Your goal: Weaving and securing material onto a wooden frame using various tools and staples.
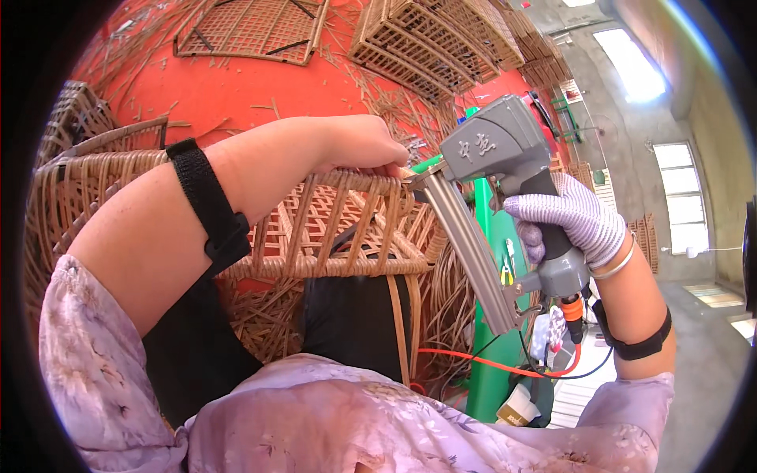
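Note:
My left hand (364,146) is closed at the upper right corner of a brown woven wicker basket (331,268). Its fingertips pinch around the rim and are partly hidden behind the hand. In a striped white-and-purple glove, my right hand (574,225) grips the black handle of a grey air stapler (505,146). The stapler's nose is close to that basket corner, just right of my left fingertips; whether it touches is unclear. Its long metal magazine slants down to the right. The basket lies tilted across my lap, with loose cane ends hanging below it.
An orange-red hose (505,365) runs from the stapler's handle toward the left. Beside my lap stands a green bench (482,347) with cutters (507,272) and a small box (516,407). More wicker baskets (430,43) and scattered cane strips lie on the red floor (229,94).

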A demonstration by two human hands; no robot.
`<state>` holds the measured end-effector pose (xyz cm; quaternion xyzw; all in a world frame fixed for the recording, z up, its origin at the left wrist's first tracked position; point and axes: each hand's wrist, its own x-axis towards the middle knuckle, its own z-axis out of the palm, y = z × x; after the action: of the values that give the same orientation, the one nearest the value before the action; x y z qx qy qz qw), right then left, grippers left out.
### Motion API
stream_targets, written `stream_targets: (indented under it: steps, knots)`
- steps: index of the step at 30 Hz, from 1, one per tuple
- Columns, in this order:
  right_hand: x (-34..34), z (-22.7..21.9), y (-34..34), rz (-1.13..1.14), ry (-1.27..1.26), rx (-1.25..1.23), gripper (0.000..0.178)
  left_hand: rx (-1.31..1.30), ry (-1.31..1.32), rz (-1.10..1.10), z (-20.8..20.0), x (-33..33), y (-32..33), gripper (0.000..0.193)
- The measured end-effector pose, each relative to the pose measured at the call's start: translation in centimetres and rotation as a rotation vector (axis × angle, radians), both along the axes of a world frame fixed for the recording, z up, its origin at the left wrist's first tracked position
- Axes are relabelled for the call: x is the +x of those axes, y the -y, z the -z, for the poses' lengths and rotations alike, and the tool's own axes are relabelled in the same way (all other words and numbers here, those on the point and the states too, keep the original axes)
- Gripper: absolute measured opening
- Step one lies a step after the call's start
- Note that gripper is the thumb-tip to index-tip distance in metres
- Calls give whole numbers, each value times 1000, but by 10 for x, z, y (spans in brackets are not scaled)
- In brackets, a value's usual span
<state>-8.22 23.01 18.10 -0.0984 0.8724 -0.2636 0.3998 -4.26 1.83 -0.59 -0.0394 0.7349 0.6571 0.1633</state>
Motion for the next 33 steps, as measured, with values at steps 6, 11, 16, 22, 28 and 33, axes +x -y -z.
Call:
stream_targets:
  steps: [6, 11, 16, 22, 28, 33]
  knots:
    - [-8, -1, 8, -8, 27, 104, 24, -7, 12, 39, 3, -5, -2, 32]
    - [-13, -3, 9, 3, 38, 117, 24, -14, -3, 46, 3, -8, -5, 32]
    - [-17, 1, 9, -24, 25, 88, 26, -12, -15, 33, 5, -9, -6, 31]
    - [-19, -2, 10, -38, 62, 91, 27, -2, -5, 32, 5, -11, -6, 27]
    - [-20, -4, 10, 1, 80, 116, 27, 42, -5, 30, 9, -11, -7, 29]
    - [-27, -2, 13, 14, 145, 94, 24, 48, -45, 20, 10, -8, -5, 30]
